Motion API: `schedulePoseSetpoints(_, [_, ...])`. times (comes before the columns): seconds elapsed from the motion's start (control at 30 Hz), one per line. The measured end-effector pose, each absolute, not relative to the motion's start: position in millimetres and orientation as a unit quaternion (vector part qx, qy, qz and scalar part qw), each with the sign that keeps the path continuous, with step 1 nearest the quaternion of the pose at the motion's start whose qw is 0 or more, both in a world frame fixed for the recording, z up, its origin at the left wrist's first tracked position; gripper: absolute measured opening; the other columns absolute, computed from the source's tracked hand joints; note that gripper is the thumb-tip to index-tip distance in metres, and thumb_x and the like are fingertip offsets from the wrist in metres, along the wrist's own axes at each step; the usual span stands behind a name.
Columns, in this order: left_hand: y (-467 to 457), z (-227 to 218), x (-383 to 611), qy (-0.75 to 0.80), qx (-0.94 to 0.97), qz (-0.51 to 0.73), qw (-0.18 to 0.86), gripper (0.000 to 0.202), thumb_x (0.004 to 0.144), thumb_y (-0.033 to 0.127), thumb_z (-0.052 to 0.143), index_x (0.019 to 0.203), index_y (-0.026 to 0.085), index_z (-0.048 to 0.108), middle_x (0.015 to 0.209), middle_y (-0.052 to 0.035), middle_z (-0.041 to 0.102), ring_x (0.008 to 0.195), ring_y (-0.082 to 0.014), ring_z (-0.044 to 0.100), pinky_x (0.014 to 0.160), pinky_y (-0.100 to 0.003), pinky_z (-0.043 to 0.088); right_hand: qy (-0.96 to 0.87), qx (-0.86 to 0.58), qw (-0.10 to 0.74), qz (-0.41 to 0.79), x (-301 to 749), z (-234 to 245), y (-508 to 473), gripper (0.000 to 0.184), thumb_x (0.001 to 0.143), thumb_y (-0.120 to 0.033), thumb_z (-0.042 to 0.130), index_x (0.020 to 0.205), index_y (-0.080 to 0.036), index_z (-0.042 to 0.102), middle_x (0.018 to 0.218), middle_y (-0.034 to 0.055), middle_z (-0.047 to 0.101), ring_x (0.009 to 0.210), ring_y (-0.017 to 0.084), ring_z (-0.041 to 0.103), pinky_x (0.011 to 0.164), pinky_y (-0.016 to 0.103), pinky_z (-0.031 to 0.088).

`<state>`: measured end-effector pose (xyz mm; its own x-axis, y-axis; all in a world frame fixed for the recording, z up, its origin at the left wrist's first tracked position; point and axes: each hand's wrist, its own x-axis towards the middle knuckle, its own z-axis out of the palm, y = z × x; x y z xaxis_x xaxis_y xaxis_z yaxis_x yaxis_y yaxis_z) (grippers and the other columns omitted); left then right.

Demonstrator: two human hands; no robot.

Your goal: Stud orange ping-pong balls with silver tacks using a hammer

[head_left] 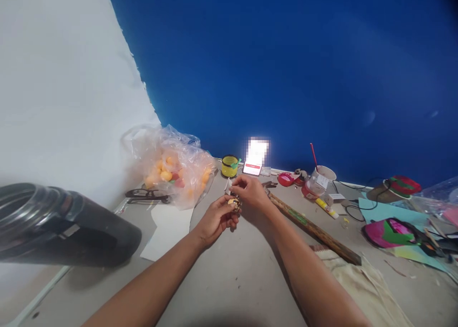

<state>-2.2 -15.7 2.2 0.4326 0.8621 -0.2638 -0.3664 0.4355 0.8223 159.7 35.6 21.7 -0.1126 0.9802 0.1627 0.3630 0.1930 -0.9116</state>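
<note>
The probably light, stiff yellow-and-brown trinket [234, 203], above the counter [232, 284] with the yellow container [228, 168] at its twelve o'clock, suits an edge grip: left fingers [233, 218] pinch it, right fingers [240, 189] curl in close, their hold unclear.

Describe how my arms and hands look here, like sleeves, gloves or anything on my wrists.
Both forearms are bare, with no sleeve in view. Your left hand and right hand wear no gloves, and no watch, bracelet or cable shows at either wrist. Rings or fine markings are too small to make out.
</note>
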Motion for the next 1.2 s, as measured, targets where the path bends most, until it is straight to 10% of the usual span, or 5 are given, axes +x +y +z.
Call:
schedulePoseSetpoints(0.43, [-14.7,2.9,-3.8,0.353,0.371,0.373,0.774,0.038,0.076,0.036,0.085,0.099,0.015,0.062,0.081,-0.0055,0.069,0.057,-0.0110,0.061,0.055,-0.025,0.049,-0.562,-0.463,0.549,0.411,210.7,124.1,23.6,0.029,0.062,-0.039,0.089,0.070,-0.020,0.069,0.059,-0.0033,0.058,0.051,0.007,0.039,0.047,0.024,0.031])
schedulePoseSetpoints(1.2, [-15.3,-1.1,-4.6,0.347,0.370,0.352,0.787,0.048,0.067,0.016,0.089,0.111,0.020,0.071,0.086,-0.0014,0.065,0.065,-0.0128,0.063,0.064,-0.029,0.050,-0.446,-0.489,0.532,0.528,180.3,25.1,-15.3,0.036,0.064,-0.048,0.090,0.074,-0.019,0.069,0.059,-0.0038,0.055,0.051,0.009,0.039,0.047,0.024,0.029])
